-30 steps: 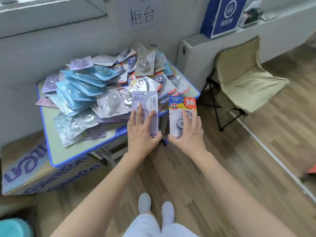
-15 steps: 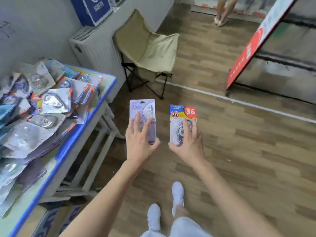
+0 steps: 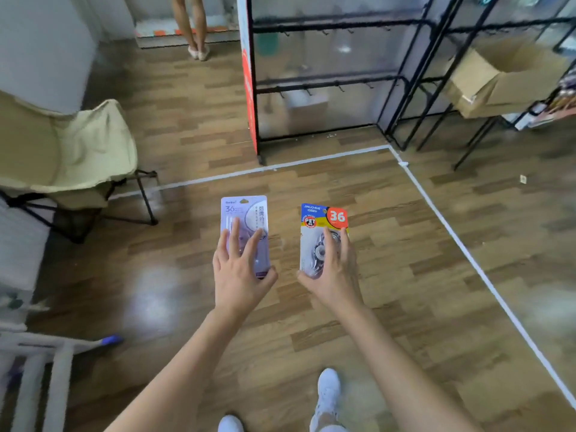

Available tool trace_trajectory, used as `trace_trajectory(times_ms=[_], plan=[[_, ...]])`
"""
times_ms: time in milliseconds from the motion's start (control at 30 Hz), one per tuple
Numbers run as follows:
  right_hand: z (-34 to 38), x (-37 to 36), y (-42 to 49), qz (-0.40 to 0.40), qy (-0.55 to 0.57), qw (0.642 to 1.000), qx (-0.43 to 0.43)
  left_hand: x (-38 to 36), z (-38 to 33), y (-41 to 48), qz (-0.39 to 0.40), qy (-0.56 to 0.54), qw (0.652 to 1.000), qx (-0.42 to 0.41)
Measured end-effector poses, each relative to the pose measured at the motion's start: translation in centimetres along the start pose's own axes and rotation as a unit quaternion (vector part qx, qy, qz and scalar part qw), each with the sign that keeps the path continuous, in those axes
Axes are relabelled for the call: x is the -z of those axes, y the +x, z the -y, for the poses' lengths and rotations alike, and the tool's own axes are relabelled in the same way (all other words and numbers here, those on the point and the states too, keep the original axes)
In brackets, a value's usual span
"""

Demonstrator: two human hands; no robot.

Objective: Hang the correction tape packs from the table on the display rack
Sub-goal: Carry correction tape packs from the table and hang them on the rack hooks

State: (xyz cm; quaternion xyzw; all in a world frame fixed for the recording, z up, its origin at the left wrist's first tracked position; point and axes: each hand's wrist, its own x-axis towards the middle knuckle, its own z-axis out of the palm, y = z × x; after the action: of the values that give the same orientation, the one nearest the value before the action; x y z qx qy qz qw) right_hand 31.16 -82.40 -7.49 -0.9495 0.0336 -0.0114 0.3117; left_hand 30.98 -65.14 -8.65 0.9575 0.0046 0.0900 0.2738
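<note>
My left hand (image 3: 238,275) holds a lilac correction tape pack (image 3: 244,210) upright, fingers spread over its front and thumb at its lower edge. My right hand (image 3: 332,272) grips a second pack with a yellow, blue and red "36" header (image 3: 324,216), fingers curled over the clear blister. Both packs hang over the wooden floor in front of me. The black wire display rack (image 3: 330,79) stands ahead at upper right, with rows of small hooks on its bars. The table is out of view except for a white leg frame (image 3: 46,369) at lower left.
A beige folding chair (image 3: 68,157) stands at left. A red-edged sign panel (image 3: 248,88) leans by the rack's left side. A cardboard box (image 3: 505,76) sits on a shelf at right. A person's legs (image 3: 193,26) stand at the far end. White tape lines (image 3: 461,244) cross the floor.
The view has swung right, away from the table of packs, to face the display rack. Both hands keep the same hold on their packs.
</note>
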Motion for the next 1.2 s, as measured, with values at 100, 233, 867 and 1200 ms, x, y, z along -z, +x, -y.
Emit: trace_trajectory(times_ms=[100, 233, 867, 1200], plan=[[-4.6, 4.0, 2.5, -0.026, -0.003, 0.999, -0.019, -3.5, -5.9, 2.5, 0.006, -0.018, 1.000, -0.022], [-9.0, 8.6, 6.3, -0.060, -0.006, 0.998, -0.025, -7.1, -12.3, 5.8, -0.002, -0.030, 0.998, -0.048], [-14.4, 15.3, 36.8, -0.146, 0.005, 0.989, 0.018, -14.6, -19.9, 35.6, -0.072, -0.014, 0.992, -0.102], [-14.5, 18.4, 54.6, -0.171, 0.002, 0.985, 0.037, -17.0, -22.6, 54.2, -0.107, -0.012, 0.986, -0.123]])
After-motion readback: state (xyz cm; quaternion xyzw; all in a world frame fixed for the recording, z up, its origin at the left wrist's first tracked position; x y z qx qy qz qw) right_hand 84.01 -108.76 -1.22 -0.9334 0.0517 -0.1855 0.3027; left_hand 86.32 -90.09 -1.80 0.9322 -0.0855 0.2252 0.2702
